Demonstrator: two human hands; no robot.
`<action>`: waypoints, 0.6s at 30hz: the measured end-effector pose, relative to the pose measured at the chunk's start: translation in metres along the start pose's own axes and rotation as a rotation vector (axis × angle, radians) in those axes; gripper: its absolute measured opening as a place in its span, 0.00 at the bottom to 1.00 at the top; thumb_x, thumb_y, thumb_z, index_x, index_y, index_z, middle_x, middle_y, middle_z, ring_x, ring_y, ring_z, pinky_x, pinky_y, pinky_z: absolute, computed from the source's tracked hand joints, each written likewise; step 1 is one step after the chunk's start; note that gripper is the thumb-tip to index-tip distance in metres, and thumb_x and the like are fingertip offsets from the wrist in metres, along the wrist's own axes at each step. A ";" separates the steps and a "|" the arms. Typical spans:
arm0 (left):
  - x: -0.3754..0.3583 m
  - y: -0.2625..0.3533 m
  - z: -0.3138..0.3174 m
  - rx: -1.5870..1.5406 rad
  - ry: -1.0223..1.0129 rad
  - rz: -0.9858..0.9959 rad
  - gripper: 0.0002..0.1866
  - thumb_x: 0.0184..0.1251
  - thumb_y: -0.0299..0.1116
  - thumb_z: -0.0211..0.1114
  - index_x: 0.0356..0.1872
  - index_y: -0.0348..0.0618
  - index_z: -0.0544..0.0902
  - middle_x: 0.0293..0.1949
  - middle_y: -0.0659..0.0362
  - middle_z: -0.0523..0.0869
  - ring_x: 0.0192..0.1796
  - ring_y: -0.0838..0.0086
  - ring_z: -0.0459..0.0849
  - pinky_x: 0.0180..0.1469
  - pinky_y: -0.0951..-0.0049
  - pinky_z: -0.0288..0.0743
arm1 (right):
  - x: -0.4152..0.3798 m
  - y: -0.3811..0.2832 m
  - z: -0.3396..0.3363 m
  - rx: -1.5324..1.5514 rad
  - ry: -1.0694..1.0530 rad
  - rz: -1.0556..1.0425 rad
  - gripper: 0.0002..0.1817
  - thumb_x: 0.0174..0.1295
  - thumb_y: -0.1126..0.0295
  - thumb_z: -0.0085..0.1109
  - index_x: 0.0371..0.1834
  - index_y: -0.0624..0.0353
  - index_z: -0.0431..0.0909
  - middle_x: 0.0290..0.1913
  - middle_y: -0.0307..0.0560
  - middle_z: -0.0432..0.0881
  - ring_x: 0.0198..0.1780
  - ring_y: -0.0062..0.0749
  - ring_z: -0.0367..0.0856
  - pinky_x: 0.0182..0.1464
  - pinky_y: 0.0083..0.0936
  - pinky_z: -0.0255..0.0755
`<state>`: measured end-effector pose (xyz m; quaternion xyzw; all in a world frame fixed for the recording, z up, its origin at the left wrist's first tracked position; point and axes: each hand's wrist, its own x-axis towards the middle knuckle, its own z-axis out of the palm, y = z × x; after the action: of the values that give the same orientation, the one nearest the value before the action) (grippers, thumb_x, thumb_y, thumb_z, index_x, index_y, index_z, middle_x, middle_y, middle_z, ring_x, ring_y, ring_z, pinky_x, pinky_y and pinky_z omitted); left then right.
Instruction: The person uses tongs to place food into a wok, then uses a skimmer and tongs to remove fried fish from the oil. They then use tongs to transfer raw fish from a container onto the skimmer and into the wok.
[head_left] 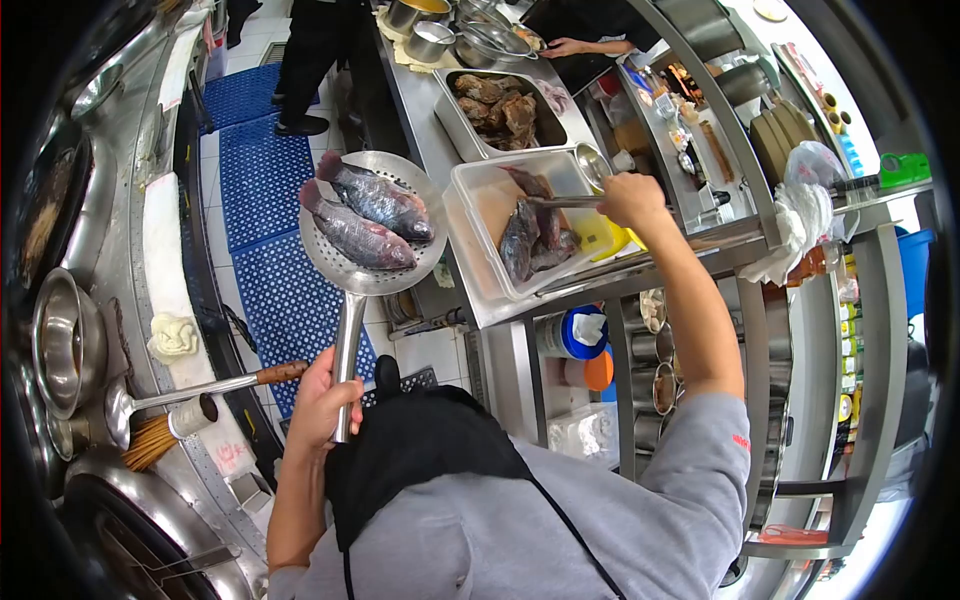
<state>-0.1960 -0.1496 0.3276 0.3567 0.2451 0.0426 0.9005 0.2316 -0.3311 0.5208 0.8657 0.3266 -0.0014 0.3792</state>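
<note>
My left hand (328,402) is wrapped round the handle of a large perforated skimmer (352,325). Two whole dark fish with reddish tails lie side by side in its bowl: an upper fish (380,198) and a lower fish (355,232). My right hand (634,203) grips what look like metal tongs (570,202), reaching into a clear plastic tub (470,215). Several more fish (519,240) lie in the tub, and the tool's tip is at one of them. My fingers partly hide the tool's handle.
Behind the tub is a steel pan (455,110) of browned pieces, with a ladle (592,165) beside it. Steel bowls (68,340) and a ladle with a wooden grip (215,385) line the left counter. Another person (318,60) stands on the aisle; another's hand (566,47) shows at the back.
</note>
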 end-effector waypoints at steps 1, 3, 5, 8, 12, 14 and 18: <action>0.001 -0.001 0.001 0.004 -0.002 -0.003 0.27 0.56 0.19 0.59 0.60 0.32 0.67 0.26 0.59 0.77 0.15 0.80 0.76 0.13 0.80 0.74 | 0.002 -0.005 0.010 -0.019 -0.048 0.002 0.21 0.57 0.49 0.67 0.39 0.58 0.86 0.41 0.52 0.88 0.45 0.46 0.88 0.47 0.40 0.80; 0.003 -0.007 -0.002 -0.033 -0.045 -0.018 0.27 0.56 0.19 0.60 0.60 0.32 0.67 0.27 0.59 0.78 0.15 0.80 0.77 0.13 0.80 0.75 | 0.005 -0.008 0.035 0.016 -0.029 -0.002 0.22 0.58 0.49 0.66 0.41 0.58 0.86 0.42 0.52 0.88 0.46 0.45 0.87 0.48 0.39 0.80; 0.001 -0.011 0.000 -0.058 -0.056 -0.032 0.27 0.56 0.20 0.60 0.60 0.32 0.67 0.27 0.59 0.78 0.15 0.80 0.77 0.13 0.80 0.75 | 0.006 -0.010 0.038 0.019 -0.075 0.032 0.22 0.58 0.50 0.66 0.43 0.57 0.85 0.44 0.52 0.87 0.47 0.45 0.87 0.48 0.40 0.79; -0.001 -0.009 0.002 -0.043 -0.048 -0.037 0.28 0.56 0.20 0.61 0.60 0.33 0.68 0.27 0.59 0.78 0.15 0.80 0.77 0.13 0.80 0.75 | 0.003 -0.012 0.034 0.008 -0.113 0.019 0.21 0.58 0.51 0.66 0.45 0.57 0.84 0.44 0.52 0.87 0.48 0.45 0.86 0.48 0.41 0.79; -0.002 -0.011 0.001 -0.043 -0.045 -0.033 0.28 0.56 0.20 0.60 0.61 0.33 0.68 0.27 0.59 0.78 0.15 0.80 0.77 0.13 0.80 0.75 | -0.002 -0.005 0.022 0.086 -0.084 0.063 0.23 0.56 0.51 0.67 0.45 0.58 0.84 0.45 0.54 0.87 0.49 0.46 0.86 0.49 0.41 0.79; -0.003 -0.008 -0.001 -0.040 -0.040 -0.026 0.28 0.56 0.20 0.60 0.61 0.33 0.68 0.27 0.59 0.78 0.15 0.80 0.77 0.13 0.80 0.74 | -0.007 0.003 0.008 0.131 -0.138 0.111 0.24 0.54 0.51 0.68 0.46 0.58 0.83 0.46 0.54 0.86 0.49 0.47 0.86 0.50 0.40 0.79; 0.000 -0.009 -0.005 -0.032 -0.053 -0.033 0.28 0.57 0.20 0.60 0.62 0.33 0.67 0.27 0.59 0.78 0.15 0.80 0.77 0.13 0.80 0.74 | -0.021 0.020 -0.021 0.175 -0.152 0.113 0.26 0.54 0.49 0.69 0.47 0.59 0.85 0.46 0.59 0.86 0.50 0.50 0.85 0.53 0.41 0.78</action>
<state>-0.1997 -0.1533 0.3183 0.3393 0.2261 0.0220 0.9128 0.2212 -0.3393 0.5545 0.9098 0.2465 -0.0741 0.3256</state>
